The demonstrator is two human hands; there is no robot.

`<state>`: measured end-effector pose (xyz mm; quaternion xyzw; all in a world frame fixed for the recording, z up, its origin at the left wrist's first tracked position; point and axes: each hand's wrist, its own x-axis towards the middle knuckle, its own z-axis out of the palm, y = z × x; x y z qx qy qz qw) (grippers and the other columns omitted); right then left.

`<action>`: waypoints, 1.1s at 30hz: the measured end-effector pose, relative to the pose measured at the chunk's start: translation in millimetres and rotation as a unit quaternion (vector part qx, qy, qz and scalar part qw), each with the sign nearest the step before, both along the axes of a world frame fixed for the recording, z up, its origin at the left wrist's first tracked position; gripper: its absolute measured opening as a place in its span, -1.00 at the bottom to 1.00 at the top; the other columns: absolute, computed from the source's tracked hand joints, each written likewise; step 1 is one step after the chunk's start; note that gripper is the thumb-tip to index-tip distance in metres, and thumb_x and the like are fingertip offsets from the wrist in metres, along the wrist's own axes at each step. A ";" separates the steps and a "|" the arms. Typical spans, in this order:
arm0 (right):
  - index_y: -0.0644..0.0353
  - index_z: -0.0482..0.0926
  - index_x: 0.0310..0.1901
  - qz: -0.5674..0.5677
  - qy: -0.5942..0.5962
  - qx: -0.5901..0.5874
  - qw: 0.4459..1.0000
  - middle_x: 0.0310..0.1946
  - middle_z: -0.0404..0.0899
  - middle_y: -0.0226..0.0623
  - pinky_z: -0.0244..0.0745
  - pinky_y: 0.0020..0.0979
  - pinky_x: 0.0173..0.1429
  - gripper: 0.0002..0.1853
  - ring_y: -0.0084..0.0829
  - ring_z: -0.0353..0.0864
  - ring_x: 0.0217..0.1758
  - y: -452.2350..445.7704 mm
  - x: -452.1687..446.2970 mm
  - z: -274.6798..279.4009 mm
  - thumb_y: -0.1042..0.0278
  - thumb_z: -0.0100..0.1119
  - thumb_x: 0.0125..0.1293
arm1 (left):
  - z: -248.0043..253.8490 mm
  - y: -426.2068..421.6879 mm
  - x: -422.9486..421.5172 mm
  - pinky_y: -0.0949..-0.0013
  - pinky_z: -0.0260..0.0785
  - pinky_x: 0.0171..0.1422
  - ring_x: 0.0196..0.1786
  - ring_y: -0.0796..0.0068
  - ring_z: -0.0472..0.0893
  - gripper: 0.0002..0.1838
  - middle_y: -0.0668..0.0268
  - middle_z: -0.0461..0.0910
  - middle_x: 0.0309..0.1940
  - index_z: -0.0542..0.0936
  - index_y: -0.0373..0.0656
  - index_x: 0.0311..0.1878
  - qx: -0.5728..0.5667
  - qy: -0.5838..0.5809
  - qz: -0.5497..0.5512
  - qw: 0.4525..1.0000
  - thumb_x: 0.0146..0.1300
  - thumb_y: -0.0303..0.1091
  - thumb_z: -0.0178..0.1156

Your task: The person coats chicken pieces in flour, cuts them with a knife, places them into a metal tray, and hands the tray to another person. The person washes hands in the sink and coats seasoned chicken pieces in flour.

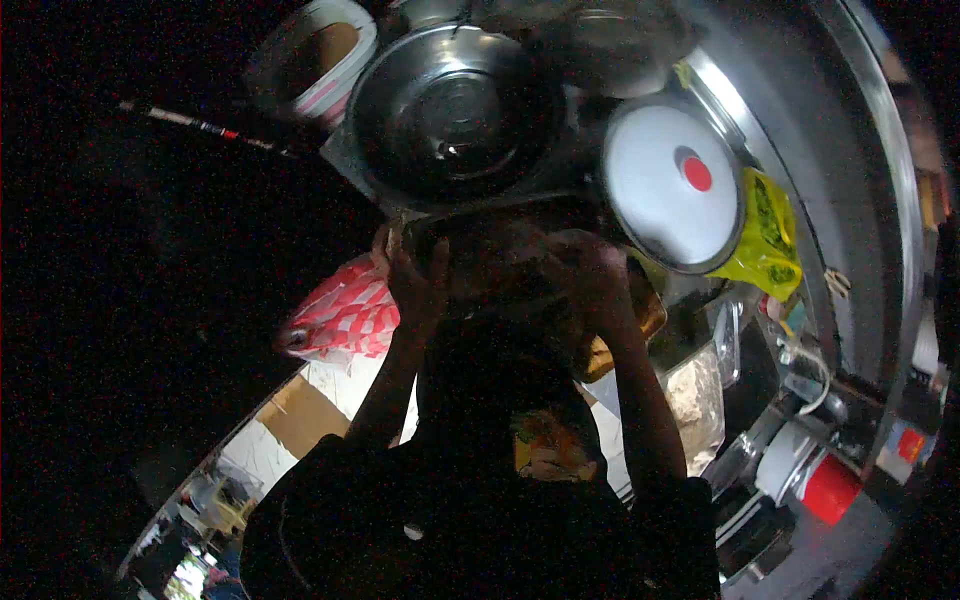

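Observation:
In dim light my left hand (418, 282) is at the left edge of a dark brownish thing (495, 250), too dark to name. Its thumb lies on the inner side and its fingers on the outer side, closed over that edge. Beside this hand hangs a red and white checked plastic bag (350, 312). My right hand (596, 275) reaches over the right part of the same dark thing; shadow hides its fingertips. Just beyond both hands stands a large, shiny metal bowl (400, 130).
A white lid with a red knob (650, 190) lies at the right, near a yellow-green packet (768, 245). Scissors (838, 283) rest on the grey surface beyond. A white and red container (830, 488) is at lower right. A whitish tub (352, 62) stands at upper left.

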<state>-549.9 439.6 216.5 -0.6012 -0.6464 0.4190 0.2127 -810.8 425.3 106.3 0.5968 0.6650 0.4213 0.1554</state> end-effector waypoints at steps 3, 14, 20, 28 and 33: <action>0.25 0.69 0.00 -0.127 0.086 -0.017 0.988 -0.11 0.74 -0.27 0.57 -0.36 0.09 -0.75 -0.40 0.70 -0.07 -21.0 20.8 19.0 0.39 0.33 0.32 | 34.9 0.4 39.2 -0.01 0.22 0.39 0.35 0.06 0.35 -0.30 0.03 0.34 0.34 0.33 -0.19 0.40 0.001 -0.110 -0.062 0.992 0.33 -0.03 0.29; 0.38 0.69 -0.02 -0.493 0.336 0.041 0.802 -0.14 0.75 -0.25 0.60 -0.42 0.08 -0.73 -0.50 0.70 -0.11 -174.1 121.5 26.6 0.49 0.40 0.27 | 0.7 -25.1 178.4 0.15 0.37 0.24 0.08 0.29 0.61 -0.34 0.25 0.60 0.10 0.50 -0.11 0.29 -0.490 -0.451 -0.261 0.699 0.47 0.27 -0.05; 0.40 0.66 0.02 -0.602 0.411 0.116 0.674 -0.15 0.74 -0.25 0.60 -0.45 0.05 -0.70 -0.50 0.70 -0.14 -242.7 157.7 23.7 0.52 0.39 0.26 | 54.5 -58.6 257.9 0.22 0.41 0.17 0.04 0.33 0.64 -0.28 0.24 0.64 0.06 0.52 -0.10 0.24 -0.559 -0.366 -0.388 0.635 0.46 0.38 -0.13; 0.36 0.66 0.05 -0.672 0.470 0.218 0.529 -0.15 0.74 -0.30 0.55 -0.47 -0.02 -0.66 -0.55 0.67 -0.15 -264.7 167.4 -48.5 0.47 0.42 0.26 | 44.3 -119.7 415.7 0.09 0.53 0.15 0.14 0.12 0.59 -0.25 0.16 0.47 0.25 0.23 -0.09 0.45 -0.618 -0.670 -0.302 0.279 0.44 0.28 -0.03; 0.33 0.64 0.08 -0.691 0.284 0.127 0.652 -0.03 0.71 -0.21 0.52 -0.35 0.19 -0.57 -0.41 0.66 0.03 -279.3 191.2 -4.1 0.34 0.50 0.22 | 29.9 -127.6 474.5 -0.03 0.37 0.40 0.40 -0.11 0.33 -0.11 -0.04 0.29 0.38 0.21 -0.12 0.47 -0.578 -0.718 -0.343 0.182 0.35 0.42 -0.03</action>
